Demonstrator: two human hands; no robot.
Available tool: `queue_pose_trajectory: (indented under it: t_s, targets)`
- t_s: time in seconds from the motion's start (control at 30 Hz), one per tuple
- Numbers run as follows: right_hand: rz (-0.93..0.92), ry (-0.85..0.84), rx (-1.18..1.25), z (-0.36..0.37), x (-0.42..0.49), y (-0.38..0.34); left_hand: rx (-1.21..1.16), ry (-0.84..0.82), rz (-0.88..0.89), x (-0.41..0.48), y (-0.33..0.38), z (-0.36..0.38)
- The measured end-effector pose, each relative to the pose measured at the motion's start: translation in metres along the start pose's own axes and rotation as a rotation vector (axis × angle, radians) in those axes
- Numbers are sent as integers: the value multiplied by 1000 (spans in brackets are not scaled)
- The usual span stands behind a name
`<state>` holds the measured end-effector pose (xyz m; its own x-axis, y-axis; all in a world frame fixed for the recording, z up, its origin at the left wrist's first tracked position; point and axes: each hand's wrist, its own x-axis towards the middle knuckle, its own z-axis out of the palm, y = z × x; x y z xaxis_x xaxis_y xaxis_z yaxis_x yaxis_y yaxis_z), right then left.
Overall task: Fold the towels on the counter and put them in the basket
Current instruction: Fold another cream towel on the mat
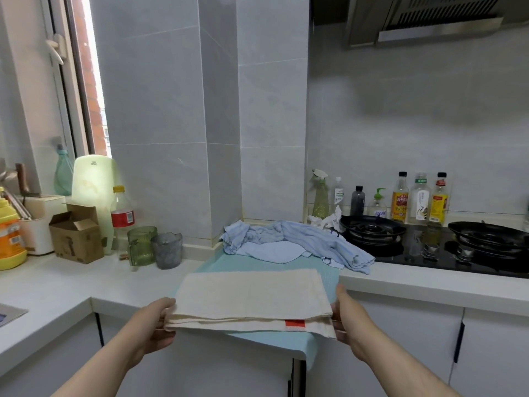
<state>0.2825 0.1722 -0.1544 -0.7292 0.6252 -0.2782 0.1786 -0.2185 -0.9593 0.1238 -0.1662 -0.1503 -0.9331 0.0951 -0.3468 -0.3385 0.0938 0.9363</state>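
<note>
A cream towel with a small red tag lies folded in layers on a pale green mat at the counter's front edge. My left hand grips the towel's left end, thumb on top. At its right end my right hand holds the near corner in the same way. Behind it, a heap of crumpled light blue towels lies against the tiled pillar. No basket is in view.
A black gas hob with two burners lies to the right, bottles lined up behind it. On the left stand a green cup, a grey cup, a cardboard box, a cola bottle and an orange detergent bottle.
</note>
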Motion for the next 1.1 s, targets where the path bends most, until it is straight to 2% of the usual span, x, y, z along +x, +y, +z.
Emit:
queue_pose_trajectory:
  t_s: [0.13, 0.3, 0.4, 0.63, 0.83, 1.1]
  targets:
    - [75, -77, 10, 4, -4, -3, 21, 14, 35, 5, 1, 1]
    - [154, -97, 175, 3, -9, -9, -238, -12, -65, -2, 11, 1]
    - [170, -157, 220, 0, -14, -13, -312, -38, -84, -6, 15, -3]
    - [102, -141, 132, -4, -17, -3, -280, -21, -52, -14, 5, -5]
    - [75, -38, 11, -3, -8, 4, -105, -30, -18, -10, 3, -6]
    - [35, -123, 58, 8, 10, -13, 61, -59, 79, 14, 22, -2]
